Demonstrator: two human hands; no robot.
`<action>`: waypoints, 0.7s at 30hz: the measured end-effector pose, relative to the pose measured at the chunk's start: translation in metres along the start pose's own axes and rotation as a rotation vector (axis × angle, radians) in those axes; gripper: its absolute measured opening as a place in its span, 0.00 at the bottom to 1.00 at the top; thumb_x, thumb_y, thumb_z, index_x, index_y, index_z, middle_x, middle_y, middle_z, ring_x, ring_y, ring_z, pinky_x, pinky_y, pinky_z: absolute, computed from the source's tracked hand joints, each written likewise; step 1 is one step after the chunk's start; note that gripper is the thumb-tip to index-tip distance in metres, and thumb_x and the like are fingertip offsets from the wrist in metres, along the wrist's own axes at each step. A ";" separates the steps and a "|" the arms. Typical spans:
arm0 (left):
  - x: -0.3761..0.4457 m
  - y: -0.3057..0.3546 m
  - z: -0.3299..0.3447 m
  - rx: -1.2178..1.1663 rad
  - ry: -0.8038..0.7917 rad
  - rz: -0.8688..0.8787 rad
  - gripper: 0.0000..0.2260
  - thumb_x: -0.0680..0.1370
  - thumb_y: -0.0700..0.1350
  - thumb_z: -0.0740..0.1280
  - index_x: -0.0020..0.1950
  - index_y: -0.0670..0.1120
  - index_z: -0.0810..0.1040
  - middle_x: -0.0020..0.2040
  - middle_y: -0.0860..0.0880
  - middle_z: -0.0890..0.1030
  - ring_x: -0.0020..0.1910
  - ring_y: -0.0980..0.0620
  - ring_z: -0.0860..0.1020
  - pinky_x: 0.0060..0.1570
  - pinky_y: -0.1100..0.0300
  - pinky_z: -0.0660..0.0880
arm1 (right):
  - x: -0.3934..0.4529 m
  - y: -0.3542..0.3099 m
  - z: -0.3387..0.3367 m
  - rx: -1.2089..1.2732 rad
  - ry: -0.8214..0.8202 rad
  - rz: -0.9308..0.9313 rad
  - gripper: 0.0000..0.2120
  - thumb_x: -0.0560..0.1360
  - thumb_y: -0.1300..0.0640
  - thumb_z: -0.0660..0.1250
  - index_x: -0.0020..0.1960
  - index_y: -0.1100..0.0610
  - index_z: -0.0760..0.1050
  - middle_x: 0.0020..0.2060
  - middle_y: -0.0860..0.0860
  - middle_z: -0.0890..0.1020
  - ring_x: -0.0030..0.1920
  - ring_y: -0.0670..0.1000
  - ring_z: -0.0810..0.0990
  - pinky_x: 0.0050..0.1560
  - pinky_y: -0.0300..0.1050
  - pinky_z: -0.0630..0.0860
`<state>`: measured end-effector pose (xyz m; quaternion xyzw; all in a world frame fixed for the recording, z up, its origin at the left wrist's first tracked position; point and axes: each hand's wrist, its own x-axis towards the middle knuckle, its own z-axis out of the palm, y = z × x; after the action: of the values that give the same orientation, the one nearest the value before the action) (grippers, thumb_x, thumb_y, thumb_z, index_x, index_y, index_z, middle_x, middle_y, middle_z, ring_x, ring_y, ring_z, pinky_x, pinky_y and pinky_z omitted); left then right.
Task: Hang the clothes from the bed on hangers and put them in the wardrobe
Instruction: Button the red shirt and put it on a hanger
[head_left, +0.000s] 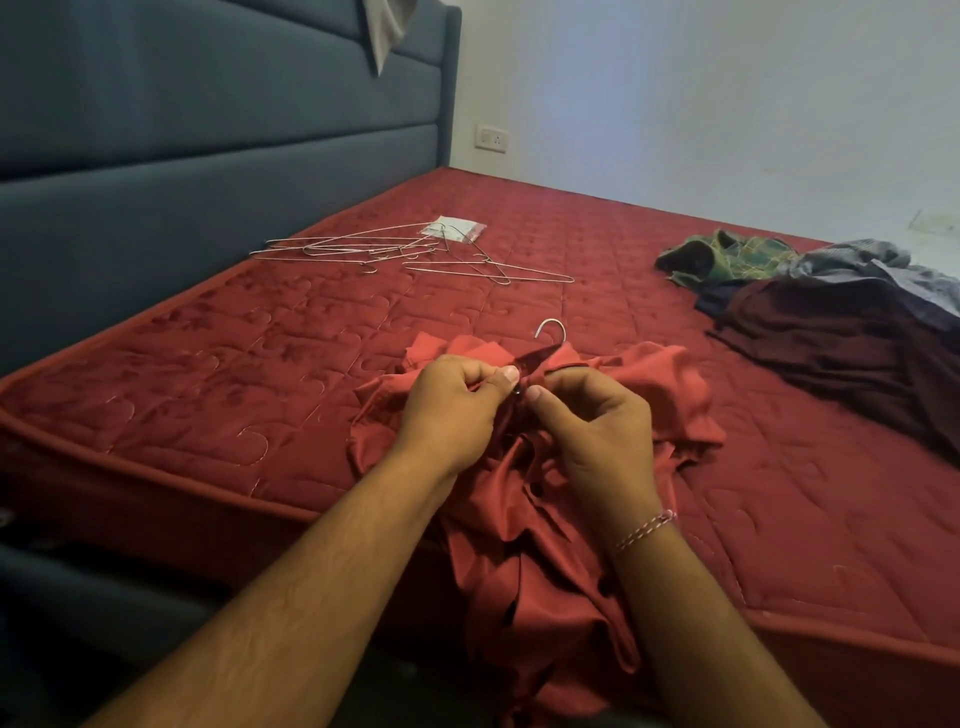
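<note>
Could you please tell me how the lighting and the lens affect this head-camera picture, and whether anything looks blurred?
Head view: light is dim and warm, with a pale bluish patch on the wall; the wide lens bends the mattress edge and headboard; both hands and the red shirt look reasonably sharp; the far clothes pile is softer, and the lower left corner falls into dark shadow.

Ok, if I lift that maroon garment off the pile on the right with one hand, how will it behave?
Likely floppy: the maroon garment lies in soft folds on the mattress, so it should sag and unfold. It probably slides free easily, but it overlaps the grey-blue garment and may drag it along. It looks light enough for one hand.
</note>
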<state>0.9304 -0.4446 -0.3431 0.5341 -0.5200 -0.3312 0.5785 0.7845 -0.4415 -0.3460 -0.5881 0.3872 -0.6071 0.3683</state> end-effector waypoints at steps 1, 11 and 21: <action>-0.001 0.001 0.001 -0.025 -0.012 -0.021 0.14 0.80 0.48 0.72 0.37 0.41 0.83 0.37 0.47 0.80 0.37 0.52 0.76 0.44 0.48 0.78 | -0.003 0.003 0.002 0.004 0.013 0.005 0.03 0.75 0.68 0.75 0.46 0.63 0.83 0.40 0.60 0.86 0.39 0.51 0.83 0.42 0.45 0.82; -0.011 -0.001 0.010 0.113 0.106 -0.074 0.11 0.73 0.56 0.71 0.36 0.51 0.85 0.33 0.54 0.84 0.38 0.51 0.83 0.45 0.50 0.81 | -0.026 0.025 0.008 0.113 0.079 0.017 0.03 0.75 0.69 0.74 0.46 0.63 0.83 0.37 0.63 0.85 0.30 0.57 0.77 0.27 0.44 0.74; -0.017 0.003 0.015 0.192 0.073 -0.097 0.05 0.68 0.61 0.67 0.35 0.66 0.83 0.33 0.55 0.84 0.41 0.49 0.84 0.49 0.49 0.81 | -0.032 0.026 0.008 0.116 0.088 0.026 0.04 0.73 0.70 0.75 0.45 0.65 0.81 0.34 0.57 0.85 0.30 0.51 0.77 0.28 0.40 0.74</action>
<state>0.9117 -0.4318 -0.3458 0.6234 -0.5013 -0.2880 0.5265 0.7931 -0.4237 -0.3832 -0.5334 0.3748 -0.6491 0.3920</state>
